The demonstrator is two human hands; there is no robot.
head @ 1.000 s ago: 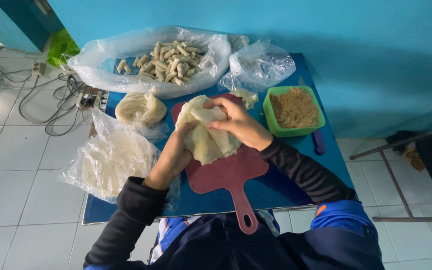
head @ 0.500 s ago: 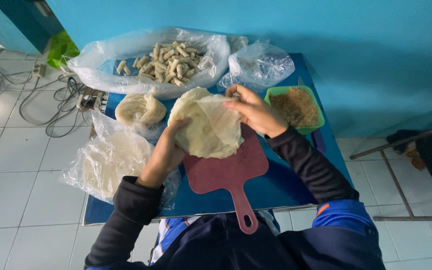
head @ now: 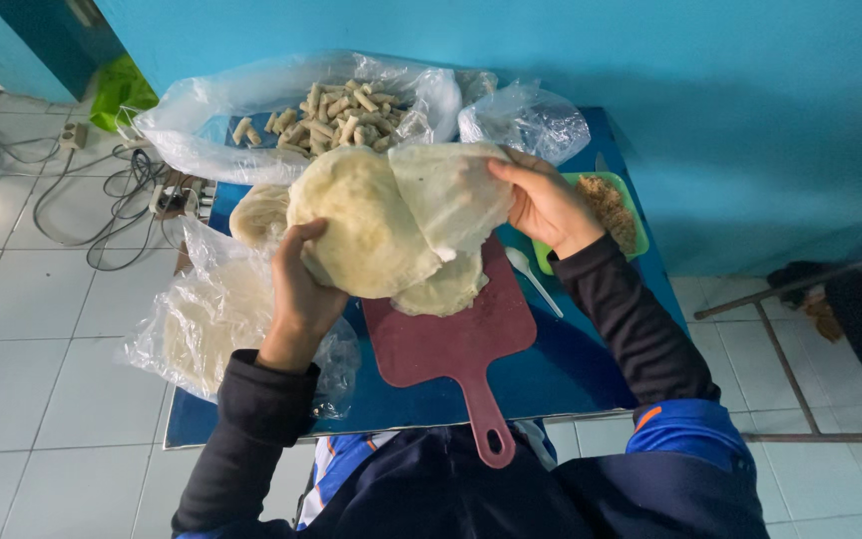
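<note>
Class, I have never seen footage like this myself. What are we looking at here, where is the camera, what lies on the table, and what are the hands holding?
No machine here: a person works with two bare hands, and the camera sits on that person's head, looking down. The left hand and the right hand hold up thin, pale round wrappers between them; the right hand is peeling one sheet away from the stack. Below them lies a dark red cutting board with a handle, on a small blue table. At the back, an open plastic bag holds many small rolls. To the right stand a green tub of brownish filling and a white spoon. To the left lies a clear bag of more wrappers. The floor is white tile.
</note>
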